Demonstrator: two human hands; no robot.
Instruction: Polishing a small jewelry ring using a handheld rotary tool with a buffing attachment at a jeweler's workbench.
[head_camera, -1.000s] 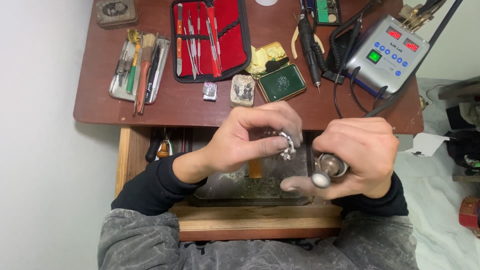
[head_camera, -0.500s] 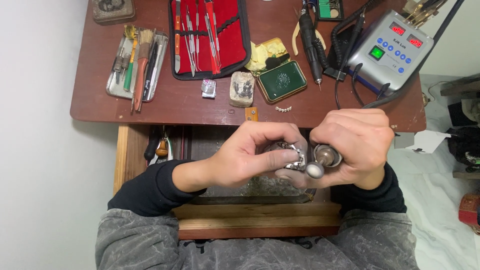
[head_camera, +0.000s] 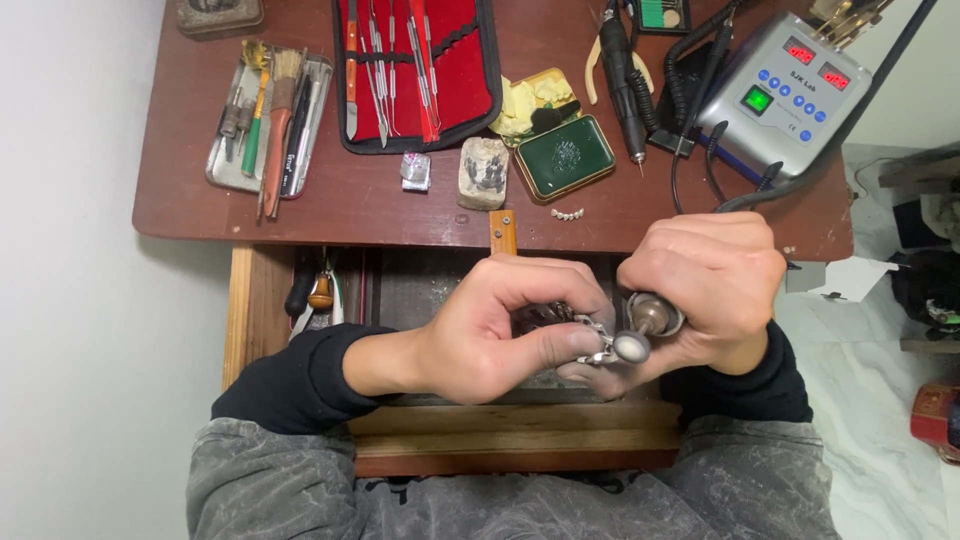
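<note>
Below the desk edge, the left hand (head_camera: 490, 335) pinches a small metal piece (head_camera: 592, 335) at its fingertips, presenting it to the round polishing wheel (head_camera: 630, 346) of the handpiece (head_camera: 655, 314) gripped in the right hand (head_camera: 705, 290), both held over the open drawer (head_camera: 420, 290), presumably to catch dust.

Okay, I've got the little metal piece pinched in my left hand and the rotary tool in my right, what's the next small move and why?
Probably ease the polishing wheel lightly along the metal piece. The left hand pinches that piece at its fingertips, and the right hand holds the rotary handpiece with its round tip right beside it, seemingly at contact. A slight turn of the piece would present fresh surface.
</note>
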